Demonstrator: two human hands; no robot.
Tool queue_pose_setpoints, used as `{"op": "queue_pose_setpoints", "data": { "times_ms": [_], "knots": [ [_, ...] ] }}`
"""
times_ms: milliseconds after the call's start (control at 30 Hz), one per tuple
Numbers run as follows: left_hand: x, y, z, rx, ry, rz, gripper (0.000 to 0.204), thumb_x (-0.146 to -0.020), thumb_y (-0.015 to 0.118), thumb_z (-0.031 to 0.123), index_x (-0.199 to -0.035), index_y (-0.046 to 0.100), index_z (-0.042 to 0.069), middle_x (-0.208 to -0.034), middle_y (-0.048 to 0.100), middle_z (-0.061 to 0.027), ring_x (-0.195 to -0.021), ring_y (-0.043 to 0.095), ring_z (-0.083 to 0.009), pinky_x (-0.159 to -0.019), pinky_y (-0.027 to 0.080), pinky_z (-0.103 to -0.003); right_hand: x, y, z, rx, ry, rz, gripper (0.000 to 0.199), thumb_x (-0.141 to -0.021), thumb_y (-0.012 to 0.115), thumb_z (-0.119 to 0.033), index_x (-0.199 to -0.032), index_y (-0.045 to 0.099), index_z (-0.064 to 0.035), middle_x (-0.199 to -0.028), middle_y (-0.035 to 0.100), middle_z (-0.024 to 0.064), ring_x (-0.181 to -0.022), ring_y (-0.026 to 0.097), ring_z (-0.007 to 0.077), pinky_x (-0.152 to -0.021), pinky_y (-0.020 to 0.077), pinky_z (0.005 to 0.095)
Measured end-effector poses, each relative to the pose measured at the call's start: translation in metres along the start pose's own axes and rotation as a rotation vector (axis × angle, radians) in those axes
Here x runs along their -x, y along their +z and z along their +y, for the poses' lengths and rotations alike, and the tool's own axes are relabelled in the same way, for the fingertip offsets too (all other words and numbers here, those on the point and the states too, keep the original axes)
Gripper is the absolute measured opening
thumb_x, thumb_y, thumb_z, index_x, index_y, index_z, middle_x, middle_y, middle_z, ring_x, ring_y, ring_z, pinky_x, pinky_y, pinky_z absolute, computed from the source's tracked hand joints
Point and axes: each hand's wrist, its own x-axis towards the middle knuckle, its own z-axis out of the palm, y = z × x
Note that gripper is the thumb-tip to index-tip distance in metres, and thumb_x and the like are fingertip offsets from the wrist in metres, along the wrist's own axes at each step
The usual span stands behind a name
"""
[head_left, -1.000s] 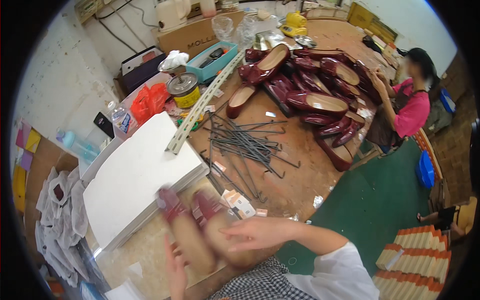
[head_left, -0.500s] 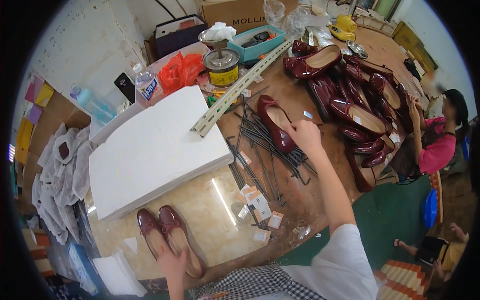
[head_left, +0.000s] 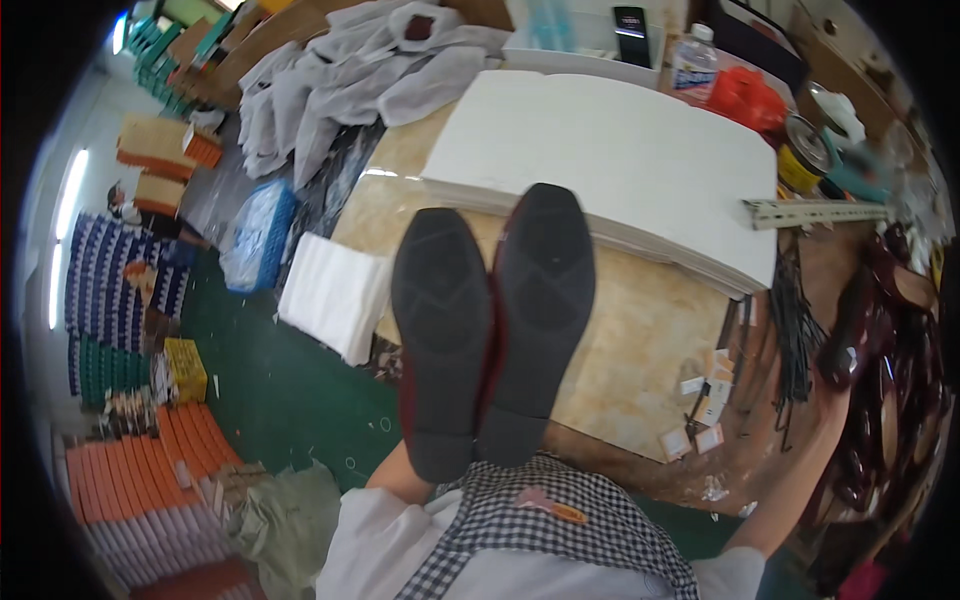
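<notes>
Close in front of me, a pair of burgundy ballet flats (head_left: 492, 325) is held up with the dark soles facing me. My left forearm (head_left: 398, 476) rises behind the heels; the hand holding the pair is hidden by them. Off to the right, my right hand (head_left: 832, 392) grips one end of a glossy burgundy ballet flat (head_left: 848, 345), though its fingers hardly show. That shoe lies against a heap of similar burgundy flats (head_left: 888, 400). Between the heap and the table's pale top (head_left: 640, 370) lies a bundle of thin black sticks (head_left: 792, 335).
A big stack of white sheets (head_left: 610, 150) covers the table's far part, with a slotted metal strip (head_left: 815, 213) at its right. Small tags (head_left: 712, 400) lie near the sticks. White folded sheets (head_left: 335, 298) sit left, beside a blue basket (head_left: 262, 235). Grey cloth bags (head_left: 370, 60) lie beyond.
My left hand has lifted the pair of flats off the table and turned the soles toward me. The view has swung left, so the shoe heap and my right hand now appear at the far right.
</notes>
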Motion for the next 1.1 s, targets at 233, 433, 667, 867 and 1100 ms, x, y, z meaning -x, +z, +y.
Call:
{"op": "queue_pose_setpoints", "data": {
  "times_ms": [233, 433, 667, 867, 1100],
  "knots": [
    [-0.003, -0.013, 0.02, -0.099, 0.171, 0.084, 0.034, -0.091, 0.055, 0.01, -0.123, 0.057, -0.002, -0.103, 0.067, -0.0097, -0.09, 0.064, -0.0212, -0.081, 0.052, -0.032, 0.115, 0.239, 0.01, -0.442, -0.157, -0.529, 0.031, -0.095, 0.046, -0.034, -0.107, 0.051, -0.0058, -0.092, 0.053, 0.0098, -0.069, 0.053, 0.028, -0.055, 0.0501, 0.0399],
    [0.004, -0.023, 0.062, -0.242, 0.359, 0.155, 0.033, -0.092, 0.055, 0.011, -0.123, 0.057, -0.001, -0.103, 0.067, -0.0094, -0.089, 0.064, -0.0202, -0.08, 0.052, -0.031, 0.142, 0.394, 0.062, -0.684, 0.13, -1.013, 0.026, -0.095, 0.053, -0.03, -0.108, 0.045, -0.0089, -0.083, 0.06, 0.0113, -0.065, 0.062, 0.0325, -0.056, 0.0502, 0.0393],
    [0.018, -0.044, 0.105, -0.263, 0.434, 0.176, 0.032, -0.092, 0.055, 0.012, -0.122, 0.057, -0.001, -0.103, 0.066, -0.009, -0.089, 0.064, -0.0189, -0.08, 0.052, -0.029, 0.17, 0.494, 0.134, -1.06, 0.347, -1.292, 0.019, -0.097, 0.048, -0.018, -0.115, 0.047, -0.0138, -0.096, 0.063, 0.0109, -0.074, 0.066, 0.0299, -0.063, 0.0543, 0.0393],
    [0.022, -0.052, 0.116, -0.176, 0.39, 0.217, 0.032, -0.093, 0.056, 0.012, -0.122, 0.057, 0.0, -0.103, 0.066, -0.0087, -0.089, 0.064, -0.0179, -0.079, 0.052, -0.028, 0.188, 0.511, 0.128, -1.021, 0.573, -1.138, 0.021, -0.098, 0.045, -0.036, -0.107, 0.051, -0.0174, -0.091, 0.064, 0.0082, -0.073, 0.064, 0.03, -0.063, 0.0522, 0.0378],
    [0.017, -0.056, 0.126, -0.838, 0.171, 0.151, 0.031, -0.095, 0.052, 0.011, -0.124, 0.056, 0.0, -0.102, 0.063, -0.0038, -0.09, 0.058, -0.0064, -0.075, 0.048, -0.02, 0.186, 0.498, 0.113, -1.063, 0.516, -0.973, 0.033, -0.098, 0.041, -0.041, -0.097, 0.048, -0.0086, -0.074, 0.056, 0.0136, -0.062, 0.06, 0.0365, -0.05, 0.05, 0.0402]
  ]
}}
